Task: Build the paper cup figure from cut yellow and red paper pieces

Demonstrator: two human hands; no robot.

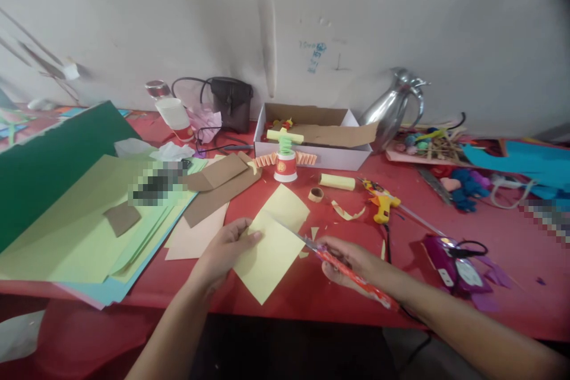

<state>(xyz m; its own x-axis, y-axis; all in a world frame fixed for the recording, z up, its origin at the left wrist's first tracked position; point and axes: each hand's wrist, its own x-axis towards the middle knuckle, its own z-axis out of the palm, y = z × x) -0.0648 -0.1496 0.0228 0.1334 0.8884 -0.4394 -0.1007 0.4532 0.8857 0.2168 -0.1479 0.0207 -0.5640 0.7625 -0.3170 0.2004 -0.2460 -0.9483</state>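
My left hand (229, 249) pinches the left edge of a pale yellow sheet of paper (271, 255) above the red table. My right hand (351, 261) is closed around scissors (336, 262) with red handles. Their blades reach into the sheet from its right side, where a cut line shows. Small yellow scraps (314, 233) lie just beyond the blades. Behind the sheet stands an upturned red and white paper cup (285, 167) with a folded green paper piece on top, pleated orange paper arms at its sides and a yellow paper roll (285, 136) across it.
Coloured paper sheets (57, 231) and brown card (222, 190) lie left. A white box (312, 157) and steel jug (392, 107) stand behind. Rightward are a yellow glue gun (383, 205), a yellow paper roll (337, 182), a tape ring (316, 194) and a purple power strip (456, 267).
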